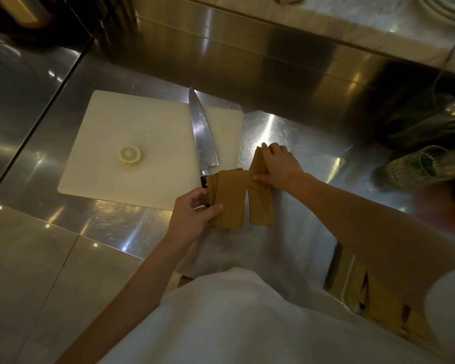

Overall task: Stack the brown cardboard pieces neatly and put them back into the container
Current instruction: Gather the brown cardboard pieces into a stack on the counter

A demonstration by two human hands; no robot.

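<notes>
Two bundles of brown cardboard pieces lie side by side on the steel counter, right of the cutting board. My left hand (195, 214) grips the left bundle (230, 198) at its left edge, thumb on top. My right hand (277, 164) holds the upper end of the right bundle (260, 203), fingers curled round it. A container (373, 292) with more brown cardboard in it sits at the lower right, partly hidden under my right arm.
A white cutting board (147, 127) carries a lemon slice (130, 154) and a large knife (202, 135), its black handle touching the left bundle. Glassware and greens (420, 164) stand at the right. A raised steel shelf (300, 35) runs along the back.
</notes>
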